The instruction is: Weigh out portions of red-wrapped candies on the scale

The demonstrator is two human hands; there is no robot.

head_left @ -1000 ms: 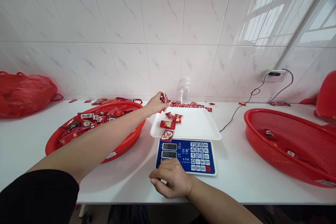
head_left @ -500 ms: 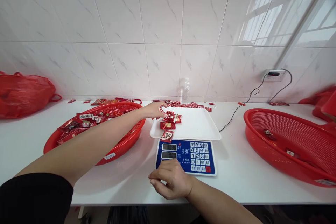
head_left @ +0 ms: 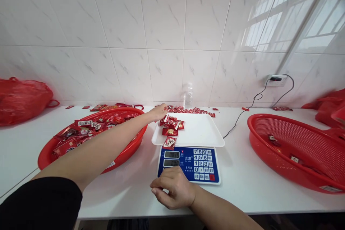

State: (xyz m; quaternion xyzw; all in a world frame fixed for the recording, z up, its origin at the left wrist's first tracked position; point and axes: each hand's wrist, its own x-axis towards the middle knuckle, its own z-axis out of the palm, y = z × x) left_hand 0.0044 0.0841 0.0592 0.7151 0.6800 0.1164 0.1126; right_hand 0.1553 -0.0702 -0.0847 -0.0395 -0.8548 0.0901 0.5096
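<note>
The left hand (head_left: 159, 112), which pinches a packet above the tray a second ago, is now lower, at the tray's back left corner, and the packets (head_left: 169, 132) there form a thicker cluster. Nearest, the right hand (head_left: 174, 188) is loosely curled before the scale (head_left: 186, 176), hiding its lower left part; I cannot tell whether it touches the scale or holds anything. The display (head_left: 171, 155) seems to read 0.045. On top sits the white tray (head_left: 203, 131); one packet overhangs its front edge. The left forearm crosses the left basket (head_left: 140, 140), which holds many packets; the right basket (head_left: 269, 165) holds a few. The left hand's fingertips are partly hidden, and I cannot tell whether they pinch anything. More packets lie scattered behind the tray, near a clear bottle (head_left: 189, 97). A red bag (head_left: 24, 100) sits far left. A cord (head_left: 238, 117) reaches the wall socket (head_left: 281, 81).
</note>
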